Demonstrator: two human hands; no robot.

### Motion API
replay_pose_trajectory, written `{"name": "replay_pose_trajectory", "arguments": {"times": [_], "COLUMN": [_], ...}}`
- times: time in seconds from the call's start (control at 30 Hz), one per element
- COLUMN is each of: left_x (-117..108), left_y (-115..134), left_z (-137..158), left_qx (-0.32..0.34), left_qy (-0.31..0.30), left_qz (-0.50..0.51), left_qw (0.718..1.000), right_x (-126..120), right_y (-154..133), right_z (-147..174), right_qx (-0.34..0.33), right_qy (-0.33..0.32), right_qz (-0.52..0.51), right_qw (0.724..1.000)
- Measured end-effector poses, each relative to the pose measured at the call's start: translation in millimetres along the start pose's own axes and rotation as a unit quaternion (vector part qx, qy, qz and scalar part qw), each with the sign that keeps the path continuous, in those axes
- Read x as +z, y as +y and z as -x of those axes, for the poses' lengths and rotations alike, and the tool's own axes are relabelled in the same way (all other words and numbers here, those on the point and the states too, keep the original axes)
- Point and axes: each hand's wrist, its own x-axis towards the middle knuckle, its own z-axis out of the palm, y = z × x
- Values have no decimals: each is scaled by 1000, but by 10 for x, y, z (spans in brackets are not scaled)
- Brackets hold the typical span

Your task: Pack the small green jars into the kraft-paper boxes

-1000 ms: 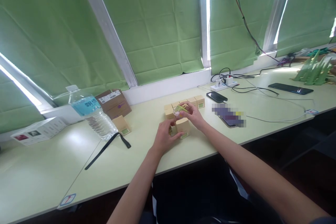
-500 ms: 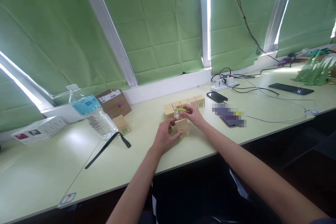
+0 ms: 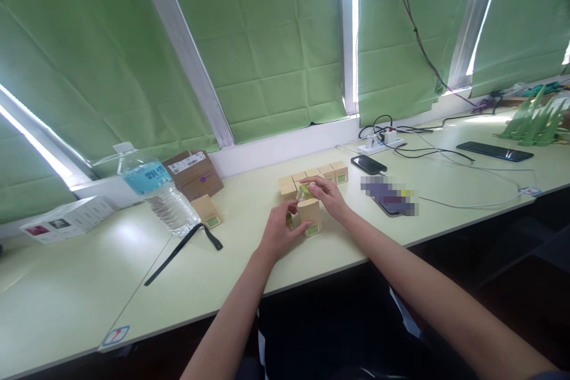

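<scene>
My left hand (image 3: 281,227) is closed around a small tan cardboard box (image 3: 310,218) that stands on the table. A green label shows low on the box's front. Between the fingers of my right hand (image 3: 327,193) is a small clear jar with a yellow-green top (image 3: 304,191). It sits just above and behind the box's upper edge; whether the two touch I cannot tell. Behind my hands, several matching small boxes (image 3: 341,173) stand in a row. Something yellowish shows between my left fingers and the box, too small to name.
To the left are a large water bottle (image 3: 167,205), a black strap (image 3: 176,256), another small box (image 3: 207,211), a brown carton (image 3: 196,175) and a white box (image 3: 66,219). At right lie phones (image 3: 368,164), a power strip (image 3: 380,145), cables and a blurred-out item (image 3: 388,195).
My right hand has turned the jar, so its yellow-green top with the loop no longer points upward. My left hand and the box have hardly moved.
</scene>
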Motion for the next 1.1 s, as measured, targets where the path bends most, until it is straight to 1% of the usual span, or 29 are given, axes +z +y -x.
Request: {"name": "replay_pose_trajectory", "arguments": {"times": [0.27,0.57,0.7,0.8,0.97,1.1], "left_x": [4,19,12,11,26,24], "left_y": [-17,-39,-37,-39,-56,-47], "left_z": [-4,-10,-9,-7,-5,-6], "left_qx": [-1,-16,-18,-13,-16,-12], "left_qy": [1,10,9,15,14,19], "left_qz": [-1,36,29,16,11,8], "left_qw": [1000,999,999,1000,1000,1000], "right_x": [2,-6,-20,-44,-67,-60], "right_y": [-16,-40,-14,-4,-11,-16], "right_z": [37,90,65,30,19,32], "right_qx": [-33,-73,-91,-109,-96,-108], "right_qy": [22,45,37,27,15,2], "right_qz": [16,128,153,149,144,151], "right_qw": [999,988,983,982,985,983]}}
